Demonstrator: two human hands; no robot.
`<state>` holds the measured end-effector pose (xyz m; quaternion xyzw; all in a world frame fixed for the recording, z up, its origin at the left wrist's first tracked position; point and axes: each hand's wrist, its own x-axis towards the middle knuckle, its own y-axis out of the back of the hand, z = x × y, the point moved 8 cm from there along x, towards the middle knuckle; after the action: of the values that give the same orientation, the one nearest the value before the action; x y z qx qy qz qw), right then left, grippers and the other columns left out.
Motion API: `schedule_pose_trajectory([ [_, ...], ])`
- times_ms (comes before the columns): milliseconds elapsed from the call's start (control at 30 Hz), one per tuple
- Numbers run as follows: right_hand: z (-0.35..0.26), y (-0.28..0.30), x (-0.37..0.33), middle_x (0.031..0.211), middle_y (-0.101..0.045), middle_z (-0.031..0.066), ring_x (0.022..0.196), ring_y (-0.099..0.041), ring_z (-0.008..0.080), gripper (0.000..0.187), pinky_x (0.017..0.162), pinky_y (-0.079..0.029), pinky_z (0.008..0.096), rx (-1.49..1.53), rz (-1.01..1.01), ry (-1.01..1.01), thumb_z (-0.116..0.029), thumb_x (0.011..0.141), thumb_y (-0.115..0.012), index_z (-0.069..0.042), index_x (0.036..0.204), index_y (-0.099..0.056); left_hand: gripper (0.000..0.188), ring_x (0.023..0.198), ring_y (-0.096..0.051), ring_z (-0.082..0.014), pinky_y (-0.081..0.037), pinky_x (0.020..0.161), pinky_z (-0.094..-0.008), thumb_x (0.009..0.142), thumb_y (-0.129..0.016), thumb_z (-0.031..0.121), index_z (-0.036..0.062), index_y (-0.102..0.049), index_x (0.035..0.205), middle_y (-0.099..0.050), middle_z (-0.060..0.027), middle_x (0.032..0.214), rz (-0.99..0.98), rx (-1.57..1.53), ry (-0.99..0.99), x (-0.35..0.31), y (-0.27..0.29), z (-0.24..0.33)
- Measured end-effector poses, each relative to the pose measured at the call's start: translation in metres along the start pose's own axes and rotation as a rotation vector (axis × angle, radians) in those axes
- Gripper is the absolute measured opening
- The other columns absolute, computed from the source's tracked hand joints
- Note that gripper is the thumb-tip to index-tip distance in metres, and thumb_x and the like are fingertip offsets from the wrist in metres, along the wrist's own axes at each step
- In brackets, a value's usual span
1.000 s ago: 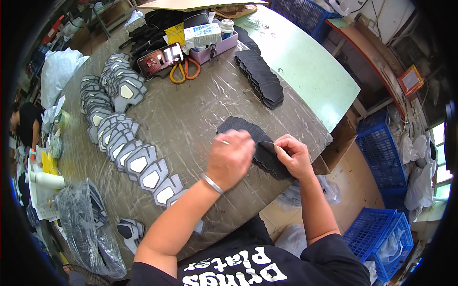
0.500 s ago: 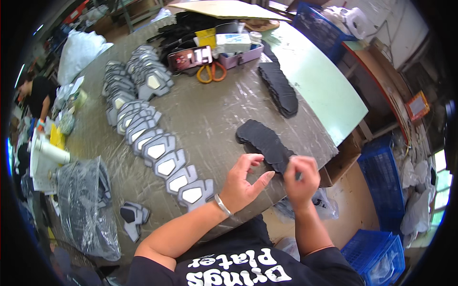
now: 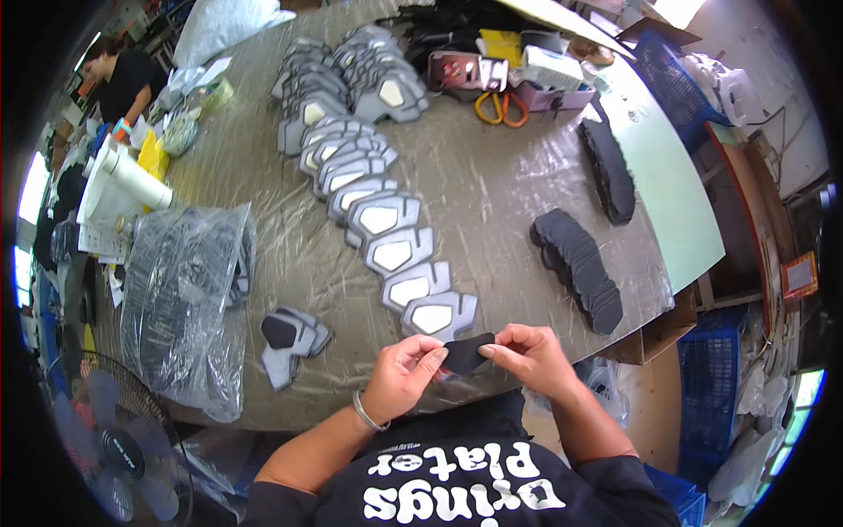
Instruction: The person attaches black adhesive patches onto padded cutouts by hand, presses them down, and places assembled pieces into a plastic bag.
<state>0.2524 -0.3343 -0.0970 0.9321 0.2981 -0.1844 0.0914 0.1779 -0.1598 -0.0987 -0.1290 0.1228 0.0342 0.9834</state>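
Between my two hands, near the front edge of the table, is a small flat black pad [image 3: 468,356]. My left hand [image 3: 399,376] pinches its left end and my right hand [image 3: 534,358] pinches its right end. Just beyond it lies the nearest grey padded piece [image 3: 439,316] with a white patch, the front end of a long overlapping row of such pieces [image 3: 378,215]. To the right lies a fanned stack of black pads [image 3: 580,268], with a second black stack [image 3: 608,167] farther back. A separate grey piece with a black patch [image 3: 292,341] lies left of my hands.
Clear plastic wraps more pieces [image 3: 184,316] at the left, above a fan [image 3: 123,448]. Orange-handled scissors [image 3: 502,110], a phone [image 3: 465,72] and a purple box [image 3: 555,98] stand at the back. Another person [image 3: 127,83] works at far left. Blue crates [image 3: 716,378] stand at right.
Both hands have moved left from beside the near black stack to the front end of the grey row. A black pad now shows stretched between them. The view has shifted too.
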Motion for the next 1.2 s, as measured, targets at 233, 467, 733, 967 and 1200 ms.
schedule_pose_trajectory([
  [233, -0.001, -0.001, 0.007, 0.066, -0.06, -0.0048, 0.058, -0.047, 0.0, 0.02, 0.05, -0.036, 0.0189, 0.014, 0.055, 0.014, -0.016, 0.091, -0.072, -0.002, 0.078, -0.065, 0.022, 0.082, -0.067, -0.0189, -0.053, 0.072, -0.0285, 0.092, -0.067, 0.011, -0.0013, -0.064, 0.11, -0.069, -0.0107, 0.094, 0.04, 0.284, -0.154, -0.004, 0.015, 0.016],
  [467, -0.004, -0.019, 0.032, 0.065, -0.06, -0.0031, 0.056, -0.051, 0.0022, 0.022, 0.049, -0.039, 0.0198, 0.013, 0.081, -0.086, -0.018, 0.093, -0.069, 0.001, 0.08, -0.065, 0.033, 0.107, -0.061, -0.0274, -0.049, 0.089, -0.0371, 0.077, -0.077, 0.01, 0.0013, -0.067, 0.107, -0.064, -0.0106, 0.111, 0.08, 1.211, -0.64, -0.016, 0.012, 0.031],
  [733, -0.003, -0.031, 0.049, 0.062, -0.06, -0.0002, 0.053, -0.053, 0.0039, 0.025, 0.047, -0.04, 0.0211, -0.074, 0.068, -0.166, -0.019, 0.093, -0.069, 0.003, 0.08, -0.064, 0.037, 0.108, -0.061, -0.0265, -0.049, 0.09, -0.0367, 0.076, -0.078, 0.011, 0.0016, -0.066, 0.11, -0.063, -0.0102, 0.113, 0.109, 1.154, -0.598, -0.016, 0.02, 0.023],
  [967, -0.004, -0.031, 0.051, 0.061, -0.06, 0.0002, 0.052, -0.053, 0.0041, 0.025, 0.046, -0.041, 0.0211, -0.143, 0.085, -0.192, -0.018, 0.092, -0.069, 0.003, 0.079, -0.064, 0.042, 0.108, -0.062, -0.025, -0.049, 0.091, -0.0352, 0.077, -0.078, 0.01, 0.0025, -0.064, 0.116, -0.063, -0.0097, 0.118, 0.117, 1.121, -0.613, -0.015, 0.021, 0.028],
  [1200, -0.005, -0.031, 0.052, 0.06, -0.06, 0.0002, 0.049, -0.053, 0.0038, 0.024, 0.044, -0.04, 0.0198, -0.117, 0.112, -0.183, -0.017, 0.091, -0.07, 0.001, 0.075, -0.064, 0.046, 0.11, -0.059, -0.0228, -0.049, 0.09, -0.0343, 0.078, -0.076, 0.01, 0.0034, -0.064, 0.122, -0.062, -0.0085, 0.127, 0.096, 1.168, -0.599, -0.014, 0.018, 0.025],
])
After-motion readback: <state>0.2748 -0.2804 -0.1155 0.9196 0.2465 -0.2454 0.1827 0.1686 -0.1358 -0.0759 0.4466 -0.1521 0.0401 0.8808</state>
